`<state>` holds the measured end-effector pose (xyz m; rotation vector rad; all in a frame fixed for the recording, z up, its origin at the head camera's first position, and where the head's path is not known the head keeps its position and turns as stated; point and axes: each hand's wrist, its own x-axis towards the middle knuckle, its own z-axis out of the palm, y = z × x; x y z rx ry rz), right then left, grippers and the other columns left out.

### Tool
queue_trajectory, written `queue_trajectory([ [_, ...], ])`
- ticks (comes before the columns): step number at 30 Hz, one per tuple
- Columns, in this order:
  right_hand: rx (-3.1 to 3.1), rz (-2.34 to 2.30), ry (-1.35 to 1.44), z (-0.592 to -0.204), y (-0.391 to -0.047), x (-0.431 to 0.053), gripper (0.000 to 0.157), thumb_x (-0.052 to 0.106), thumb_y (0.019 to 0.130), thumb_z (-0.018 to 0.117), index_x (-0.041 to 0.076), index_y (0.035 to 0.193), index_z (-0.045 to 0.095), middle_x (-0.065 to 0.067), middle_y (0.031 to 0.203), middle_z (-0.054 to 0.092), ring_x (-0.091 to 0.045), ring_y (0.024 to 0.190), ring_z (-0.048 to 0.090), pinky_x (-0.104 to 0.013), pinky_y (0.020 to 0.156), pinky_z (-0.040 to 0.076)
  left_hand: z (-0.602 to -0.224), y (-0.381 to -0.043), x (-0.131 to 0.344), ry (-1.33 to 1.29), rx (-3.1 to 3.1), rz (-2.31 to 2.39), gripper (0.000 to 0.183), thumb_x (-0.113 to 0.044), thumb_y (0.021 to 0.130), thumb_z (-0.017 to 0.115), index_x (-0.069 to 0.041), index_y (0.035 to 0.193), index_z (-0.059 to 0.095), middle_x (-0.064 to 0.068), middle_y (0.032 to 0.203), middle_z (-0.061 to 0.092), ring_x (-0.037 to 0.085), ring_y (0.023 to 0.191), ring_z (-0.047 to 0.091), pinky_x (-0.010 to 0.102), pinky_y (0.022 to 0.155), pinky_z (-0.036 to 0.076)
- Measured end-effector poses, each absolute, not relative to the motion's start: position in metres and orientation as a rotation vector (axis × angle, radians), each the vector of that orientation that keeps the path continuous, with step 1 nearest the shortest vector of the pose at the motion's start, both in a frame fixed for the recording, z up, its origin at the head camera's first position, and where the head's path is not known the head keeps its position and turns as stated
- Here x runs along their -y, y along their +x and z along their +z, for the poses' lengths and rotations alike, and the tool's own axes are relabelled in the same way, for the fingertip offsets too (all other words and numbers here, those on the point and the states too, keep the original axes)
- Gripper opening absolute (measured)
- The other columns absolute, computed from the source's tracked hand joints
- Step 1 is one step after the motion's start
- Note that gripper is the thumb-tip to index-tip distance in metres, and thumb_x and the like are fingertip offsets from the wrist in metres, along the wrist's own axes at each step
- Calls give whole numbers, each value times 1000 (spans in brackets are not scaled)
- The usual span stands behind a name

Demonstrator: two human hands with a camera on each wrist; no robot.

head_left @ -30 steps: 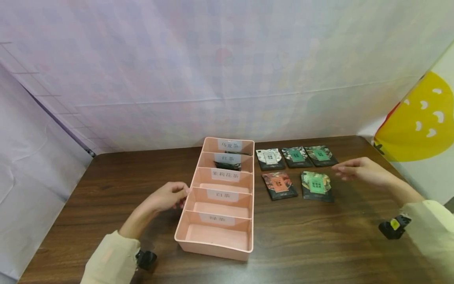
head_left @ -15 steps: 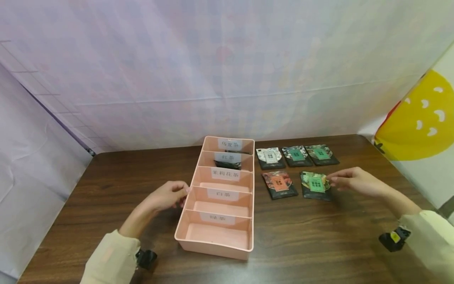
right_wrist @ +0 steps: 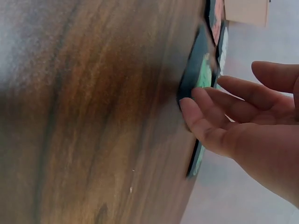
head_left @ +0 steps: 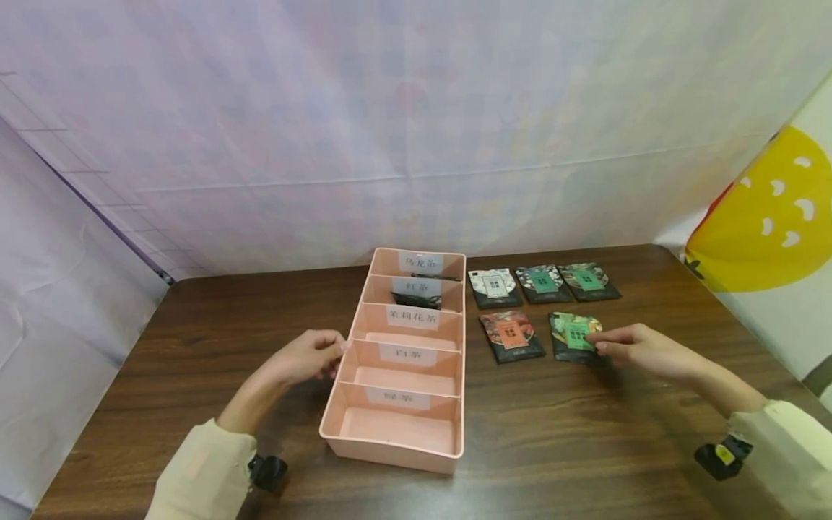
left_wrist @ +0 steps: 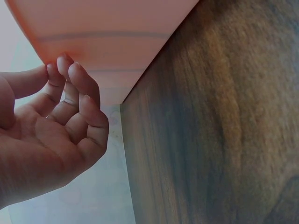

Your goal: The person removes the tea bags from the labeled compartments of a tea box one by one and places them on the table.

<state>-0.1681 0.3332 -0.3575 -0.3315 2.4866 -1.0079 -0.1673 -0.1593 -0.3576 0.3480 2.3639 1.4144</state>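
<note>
In the head view a pink divided box (head_left: 393,456) with paper labels stands mid-table. My left hand (head_left: 304,357) pinches its left rim between thumb and forefinger; the other fingers (left_wrist: 95,109) curl below, beside the wall. To the right of the box, my right hand (head_left: 640,351) touches the near right tea sachet, a black one with a green label (head_left: 573,334). In the right wrist view its fingertips (right_wrist: 189,108) meet the sachet's edge (right_wrist: 192,72), while the thumb stands apart. Dark sachets (head_left: 416,300) show in the two far compartments.
An orange-labelled sachet (head_left: 511,336) lies between the box and the green one. Behind them lie a white-labelled sachet (head_left: 495,287) and two dark green-labelled ones, one of them (head_left: 543,283) in the middle. A pale curtain (head_left: 409,144) hangs behind the wooden table (head_left: 214,325).
My right hand has moved left from beside the green-labelled sachet onto it, and the sachet has shifted slightly left. My left hand has stayed at the box's rim.
</note>
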Motion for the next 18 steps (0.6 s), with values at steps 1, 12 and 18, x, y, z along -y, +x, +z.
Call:
queue_trajectory([
  [1, -2487, -1000, -326, -358, -168, -333, 44, 17, 96, 44, -16, 125, 41, -37, 127, 38, -42, 110, 48, -37, 78, 49, -358, -167, 159, 347, -2364, 1414, 21, -11, 94, 46, 5, 82, 52, 2, 63, 50, 13, 58, 50, 27, 52, 37],
  [12, -2524, -944, -334, -360, -174, -328, 43, 21, 96, 45, -11, 124, 47, -34, 129, 39, -47, 120, 35, -50, 88, 41, -357, -167, 160, 348, -2363, 1416, 21, -12, 95, 46, 5, 83, 52, 2, 63, 50, 13, 58, 50, 27, 52, 37],
  [18, -2544, -932, -374, -363, -181, -329, 42, 22, 97, 43, -10, 124, 48, -31, 129, 41, -47, 121, 33, -55, 92, 34, -357, -167, 159, 340, -2361, 1413, 21, -11, 95, 46, 4, 82, 53, 3, 63, 50, 13, 58, 50, 27, 52, 37],
])
